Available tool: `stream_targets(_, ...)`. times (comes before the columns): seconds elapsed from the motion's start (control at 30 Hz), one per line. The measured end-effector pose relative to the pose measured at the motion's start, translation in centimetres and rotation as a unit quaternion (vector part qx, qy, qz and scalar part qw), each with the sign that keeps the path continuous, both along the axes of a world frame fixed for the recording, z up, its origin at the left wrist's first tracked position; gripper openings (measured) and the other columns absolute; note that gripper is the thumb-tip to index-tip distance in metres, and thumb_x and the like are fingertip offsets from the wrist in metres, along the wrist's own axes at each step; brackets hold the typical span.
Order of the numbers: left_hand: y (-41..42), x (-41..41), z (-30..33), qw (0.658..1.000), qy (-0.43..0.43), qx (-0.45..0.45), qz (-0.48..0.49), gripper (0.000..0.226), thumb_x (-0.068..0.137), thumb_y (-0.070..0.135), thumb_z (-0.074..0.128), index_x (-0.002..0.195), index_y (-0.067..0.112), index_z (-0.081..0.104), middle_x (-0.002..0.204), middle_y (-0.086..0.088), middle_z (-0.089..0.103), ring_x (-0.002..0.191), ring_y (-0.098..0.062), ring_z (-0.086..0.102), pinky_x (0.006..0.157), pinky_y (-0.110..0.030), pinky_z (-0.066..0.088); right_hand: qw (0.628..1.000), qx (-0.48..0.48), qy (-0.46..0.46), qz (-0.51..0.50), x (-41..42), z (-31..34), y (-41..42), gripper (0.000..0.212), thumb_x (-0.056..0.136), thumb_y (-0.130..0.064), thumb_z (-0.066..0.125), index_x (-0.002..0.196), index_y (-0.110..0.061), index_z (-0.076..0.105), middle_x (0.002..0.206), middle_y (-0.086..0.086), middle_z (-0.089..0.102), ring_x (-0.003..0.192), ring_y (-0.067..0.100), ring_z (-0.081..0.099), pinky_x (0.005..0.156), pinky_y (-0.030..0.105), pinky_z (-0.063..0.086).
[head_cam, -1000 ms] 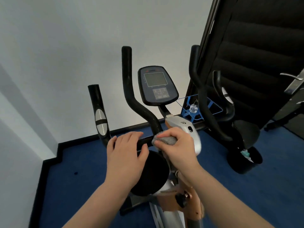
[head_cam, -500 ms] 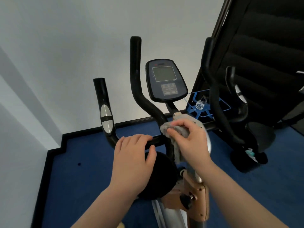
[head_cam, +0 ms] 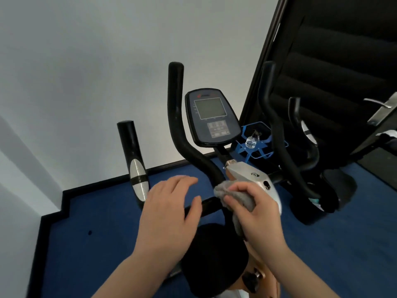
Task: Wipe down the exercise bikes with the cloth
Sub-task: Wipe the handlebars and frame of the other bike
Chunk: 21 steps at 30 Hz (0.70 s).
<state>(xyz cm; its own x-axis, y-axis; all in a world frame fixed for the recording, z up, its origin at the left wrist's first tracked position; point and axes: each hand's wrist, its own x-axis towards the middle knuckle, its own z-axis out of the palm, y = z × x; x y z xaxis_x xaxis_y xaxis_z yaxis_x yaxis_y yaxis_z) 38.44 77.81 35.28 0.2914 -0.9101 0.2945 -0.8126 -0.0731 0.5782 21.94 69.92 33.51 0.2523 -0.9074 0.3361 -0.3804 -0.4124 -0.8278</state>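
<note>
one exercise bike [head_cam: 217,175], centre frame, on blue floor [head_cam: 96,233]. four black upright handlebar grips [head_cam: 176,108]. one console [head_cam: 211,117], screen dark. one blue rack [head_cam: 257,143] behind. two hands. left hand [head_cam: 169,216] above crossbar, fingers straight and spread, gripping nothing. right hand [head_cam: 255,207] curled round one grey cloth [head_cam: 234,196], pressed against handlebar base.

The console [head_cam: 211,117] stands between the handlebar uprights [head_cam: 178,117], behind both hands.
</note>
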Motion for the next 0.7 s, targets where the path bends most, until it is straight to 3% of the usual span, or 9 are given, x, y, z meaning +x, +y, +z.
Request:
stream_targets(0.17, -3.0, 4.0, 1.3, 0.997, -0.057, -0.046, 0.015, 0.030, 0.087, 0.022, 0.060, 0.116, 0.020, 0.063, 0.122, 0.005, 0.059, 0.117, -0.017, 0.049, 0.104, -0.028, 0.028, 0.997, -0.056, 0.054, 0.025, 4.1, 2.3, -3.0, 0.011, 0.077, -0.022, 0.074, 0.082, -0.029, 0.067, 0.086, -0.015, 0.066, 0.088, 0.002, 0.061, 0.077, 0.018, 0.048)
stream_targets(0.3, -4.1, 6.7, 1.7, 0.993, -0.064, -0.077, 0.057, 0.030, 0.085, 0.018, 0.061, 0.115, 0.017, 0.063, 0.133, 0.000, 0.054, 0.129, -0.023, 0.041, 0.110, -0.032, 0.022, 0.994, -0.043, 0.050, 0.081, 5.0, 3.3, -4.4, 0.014, 0.078, -0.014, 0.074, 0.084, -0.025, 0.068, 0.089, -0.014, 0.066, 0.089, 0.006, 0.063, 0.080, 0.028, 0.052)
stream_targets(0.43, -4.6, 8.4, 1.5, 0.991, -0.068, -0.098, 0.060, 0.033, 0.085, 0.018, 0.061, 0.118, 0.019, 0.060, 0.144, -0.003, 0.044, 0.138, -0.024, 0.031, 0.113, -0.034, 0.017, 0.994, -0.064, 0.051, 0.071, 2.9, 2.3, -3.2, 0.020, 0.076, -0.015, 0.076, 0.081, -0.031, 0.065, 0.089, -0.014, 0.066, 0.091, 0.010, 0.064, 0.078, 0.024, 0.051)
stream_targets(0.6, -4.9, 7.9, 1.1, 0.994, -0.078, -0.063, 0.031, 0.034, 0.085, 0.022, 0.057, 0.119, 0.020, 0.060, 0.151, -0.005, 0.037, 0.144, -0.022, 0.022, 0.118, -0.035, 0.003, 0.979, -0.138, 0.093, 0.117, 9.5, 5.0, -6.1, 0.011, 0.078, -0.012, 0.074, 0.083, -0.019, 0.067, 0.086, -0.012, 0.064, 0.086, 0.003, 0.060, 0.077, 0.015, 0.047)
stream_targets(0.7, -5.2, 8.5, 1.8, 0.993, -0.059, -0.098, 0.030, 0.030, 0.086, 0.021, 0.058, 0.116, 0.023, 0.061, 0.149, -0.002, 0.039, 0.144, -0.019, 0.021, 0.116, -0.032, 0.005, 0.983, -0.126, 0.072, 0.116, 10.6, 5.2, -6.4, 0.011, 0.080, -0.013, 0.072, 0.085, -0.021, 0.067, 0.089, -0.013, 0.064, 0.089, 0.003, 0.060, 0.078, 0.015, 0.047)
